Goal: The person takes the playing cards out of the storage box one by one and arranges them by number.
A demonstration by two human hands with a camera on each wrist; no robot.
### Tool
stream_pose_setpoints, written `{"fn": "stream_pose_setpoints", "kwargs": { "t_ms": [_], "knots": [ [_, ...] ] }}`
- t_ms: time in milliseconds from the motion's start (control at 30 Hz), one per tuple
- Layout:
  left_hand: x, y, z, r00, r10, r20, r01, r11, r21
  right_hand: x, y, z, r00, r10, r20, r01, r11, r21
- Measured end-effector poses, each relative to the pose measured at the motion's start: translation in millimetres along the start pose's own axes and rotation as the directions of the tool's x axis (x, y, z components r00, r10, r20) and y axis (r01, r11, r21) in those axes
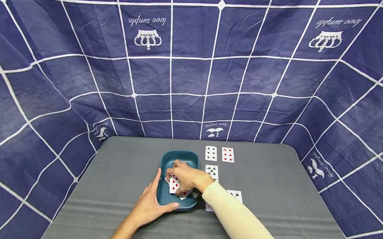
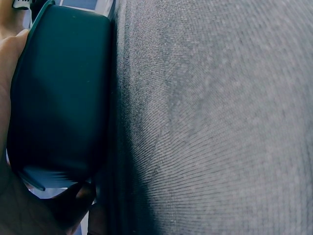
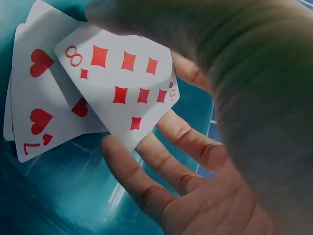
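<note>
- The right hand (image 1: 187, 176) reaches into the tray (image 1: 166, 162); its thumb and fingers (image 3: 146, 181) pinch the eight of diamonds (image 3: 124, 88), thumb on the face, fingers underneath; the card is tilted, its low edge over the tray floor.
- Under that card, toward 9 o'clock in the right wrist view, lies the seven of hearts (image 3: 36, 117), face up in the tray; the edges of at least one more card show beneath it; how many there are I cannot tell.
- The left hand (image 1: 152, 203) lies against the tray's outer wall at about 7 o'clock of the tray; fingers straight and together along the left side, thumb stretched along the near rim; it presses the wall rather than wraps it; the left wrist view shows the dark tray wall (image 2: 58, 93) against the palm.
- The tray is a teal, rounded dish sitting on the grey table (image 1: 272, 199), near the table's middle.
- At 1 o'clock of the tray two cards lie face up side by side: a black six (image 1: 211, 153) and a red card (image 1: 227, 154); they are near each other, not touching.
- At 3 o'clock of the tray a club card (image 1: 212, 171) lies face up; another club card (image 1: 236, 195) lies at 4 o'clock, partly hidden by the right sleeve (image 1: 237, 222).
- A blue cloth (image 1: 195, 60) with white grid lines hangs behind and round the table.
</note>
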State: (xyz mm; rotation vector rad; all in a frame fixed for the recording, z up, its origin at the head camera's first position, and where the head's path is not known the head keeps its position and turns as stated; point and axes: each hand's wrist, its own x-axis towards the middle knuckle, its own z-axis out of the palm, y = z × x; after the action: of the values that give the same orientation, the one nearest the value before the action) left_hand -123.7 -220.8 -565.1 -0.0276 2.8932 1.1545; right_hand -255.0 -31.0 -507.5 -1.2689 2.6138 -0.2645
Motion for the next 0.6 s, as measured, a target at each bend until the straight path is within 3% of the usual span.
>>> {"fn": "stream_pose_setpoints", "kwargs": {
  "t_ms": [600],
  "knots": [
    [-0.7,2.9,0.2,1.000,-0.011,-0.005,0.011,1.000,0.008,-32,17,-19,0.978,-0.090,-0.188,0.114,0.986,0.123]
  ]
}}
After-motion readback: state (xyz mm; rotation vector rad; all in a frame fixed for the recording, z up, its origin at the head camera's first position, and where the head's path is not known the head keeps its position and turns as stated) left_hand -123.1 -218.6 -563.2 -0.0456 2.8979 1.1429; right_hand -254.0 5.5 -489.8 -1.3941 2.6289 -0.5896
